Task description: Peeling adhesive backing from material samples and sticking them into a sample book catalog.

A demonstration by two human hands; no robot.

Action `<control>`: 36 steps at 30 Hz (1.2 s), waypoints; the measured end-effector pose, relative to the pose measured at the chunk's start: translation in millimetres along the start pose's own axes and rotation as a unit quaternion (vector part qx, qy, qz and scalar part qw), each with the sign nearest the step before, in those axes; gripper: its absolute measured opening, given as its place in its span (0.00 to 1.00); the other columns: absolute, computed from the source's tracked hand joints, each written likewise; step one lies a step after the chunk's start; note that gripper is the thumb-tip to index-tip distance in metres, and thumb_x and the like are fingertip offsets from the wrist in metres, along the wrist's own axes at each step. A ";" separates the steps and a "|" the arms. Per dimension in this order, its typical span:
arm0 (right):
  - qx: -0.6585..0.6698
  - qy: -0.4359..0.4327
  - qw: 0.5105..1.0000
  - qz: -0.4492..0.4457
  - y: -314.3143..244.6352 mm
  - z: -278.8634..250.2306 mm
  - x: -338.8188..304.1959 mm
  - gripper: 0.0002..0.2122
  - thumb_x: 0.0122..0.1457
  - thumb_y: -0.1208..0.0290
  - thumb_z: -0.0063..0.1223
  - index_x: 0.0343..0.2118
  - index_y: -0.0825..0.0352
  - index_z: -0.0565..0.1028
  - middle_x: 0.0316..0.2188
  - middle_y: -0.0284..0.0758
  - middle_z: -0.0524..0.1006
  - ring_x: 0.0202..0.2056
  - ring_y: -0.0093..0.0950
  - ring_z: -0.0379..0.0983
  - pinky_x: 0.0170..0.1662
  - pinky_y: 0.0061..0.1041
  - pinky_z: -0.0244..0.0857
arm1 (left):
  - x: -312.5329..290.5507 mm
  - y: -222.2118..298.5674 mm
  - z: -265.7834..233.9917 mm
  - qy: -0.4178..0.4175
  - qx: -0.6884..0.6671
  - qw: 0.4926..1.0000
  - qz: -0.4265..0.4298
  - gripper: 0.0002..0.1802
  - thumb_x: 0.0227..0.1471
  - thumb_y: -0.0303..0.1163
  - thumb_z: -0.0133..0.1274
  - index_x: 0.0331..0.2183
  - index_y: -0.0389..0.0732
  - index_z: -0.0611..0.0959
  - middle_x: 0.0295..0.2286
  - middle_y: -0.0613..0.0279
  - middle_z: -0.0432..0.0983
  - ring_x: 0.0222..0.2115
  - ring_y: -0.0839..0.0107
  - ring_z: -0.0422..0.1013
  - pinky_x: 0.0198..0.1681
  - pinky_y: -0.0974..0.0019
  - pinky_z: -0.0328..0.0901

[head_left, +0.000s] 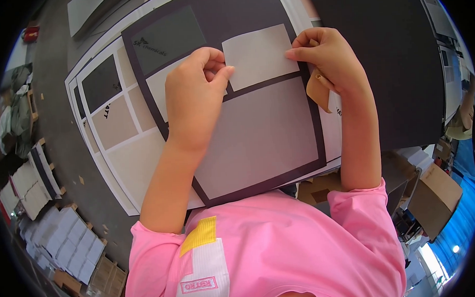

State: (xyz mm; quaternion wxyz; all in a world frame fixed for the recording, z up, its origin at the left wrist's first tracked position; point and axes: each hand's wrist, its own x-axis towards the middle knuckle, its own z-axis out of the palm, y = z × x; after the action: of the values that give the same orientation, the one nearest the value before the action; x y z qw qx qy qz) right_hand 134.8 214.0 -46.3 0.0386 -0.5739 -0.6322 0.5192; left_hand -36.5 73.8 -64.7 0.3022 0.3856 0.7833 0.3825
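Note:
A dark board [227, 18] with several rectangular panels lies in front of me. Over its upper right part is a small light grey rectangular sheet [260, 56]. My left hand [196, 92] pinches that sheet's left edge between thumb and fingers. At the opposite edge, the thumb and curled fingers of my right hand [328, 56] grip its right side. A curled tan strip [318, 90] hangs under the right palm; how it is held is hidden. Below sits a large grey panel [258, 137], and a dark green panel [169, 41] is at the upper left.
More panelled white boards [139, 173] are stacked beneath, sticking out leftward. A large black panel [386, 70] stands to the right. Paper stacks [63, 238] on pallets lie at lower left. A cardboard box [435, 199] is at lower right; another person [466, 114] shows at the far right.

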 end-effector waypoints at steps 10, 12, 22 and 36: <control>-0.025 0.012 1.000 -0.004 1.5 1.6 1.4 0.08 0.48 0.74 0.67 0.26 0.70 0.78 0.20 0.30 0.72 0.22 0.20 0.67 0.28 0.24 0.64 | 0.1 -1.3 1.7 0.003 -0.002 1.000 0.008 0.06 0.49 0.23 0.60 0.33 0.33 0.83 0.25 0.61 0.80 0.22 0.76 0.72 0.29 0.71 0.68; -0.036 0.016 0.999 0.002 1.9 2.7 1.2 0.08 0.48 0.73 0.67 0.27 0.70 0.78 0.20 0.30 0.72 0.22 0.20 0.68 0.29 0.24 0.64 | 0.0 -1.3 1.5 0.003 -0.001 1.000 0.011 0.06 0.49 0.23 0.60 0.33 0.33 0.83 0.25 0.61 0.81 0.22 0.76 0.72 0.30 0.71 0.68; -0.087 0.044 0.994 -0.052 7.4 9.9 1.4 0.08 0.50 0.73 0.66 0.26 0.69 0.75 0.19 0.28 0.69 0.23 0.18 0.63 0.29 0.22 0.60 | -1.3 1.5 -0.8 0.007 0.017 1.000 0.020 0.06 0.50 0.24 0.60 0.31 0.33 0.81 0.24 0.61 0.80 0.23 0.75 0.73 0.30 0.70 0.68; -0.023 -0.018 0.999 -0.032 83.0 -61.2 -178.0 0.11 0.55 0.75 0.61 0.23 0.68 0.68 0.17 0.24 0.61 0.22 0.13 0.55 0.23 0.19 0.49 | -1.2 -3.7 78.6 -0.049 0.336 0.889 0.308 0.47 0.58 0.63 0.42 0.66 0.40 0.57 0.67 0.53 0.46 0.69 0.54 0.39 0.69 0.47 0.36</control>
State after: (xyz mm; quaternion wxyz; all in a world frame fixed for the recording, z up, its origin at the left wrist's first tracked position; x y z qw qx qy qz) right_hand 291.4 98.8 20.9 0.0308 -0.5443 -0.6628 0.5133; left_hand 23.1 100.1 -108.8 0.0597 0.7045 0.6909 0.1507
